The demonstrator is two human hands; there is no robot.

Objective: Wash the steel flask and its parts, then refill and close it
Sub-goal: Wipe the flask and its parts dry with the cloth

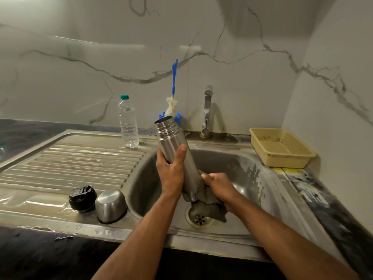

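On the far left, the dark worktop (30, 257) runs out of the picture, and the ribbed drainboard (80, 162) beside it gives you a broad, wet stretch of steel. Near its front edge sit the black stopper (82, 198) and the steel cup lid (111, 206), mouth down, touching or nearly so. At the back of the drainboard stands a plastic water bottle (128, 122) with a green cap, close to the wall.

Your left hand (171, 172) grips the steel flask (171, 138) around its middle, thumb across the front. The flask is open-mouthed and tilted, top leaning left and away from you, base down over the sink basin (252, 178). Behind its mouth a blue-handled bottle brush (174, 77) stands in a blue holder (178, 117), which the flask mostly hides. The tap (207, 110) stands just right of that, at the basin's back rim.

Your right hand (218, 185) clutches a grey cloth (210, 207) against the flask's lower part; the cloth hangs over the drain (199, 219) and covers part of it, and the flask's base is hard to make out behind it. On the right, a tan plastic basket (280, 148) sits in the corner, leaving only a narrow strip between basin and wall.
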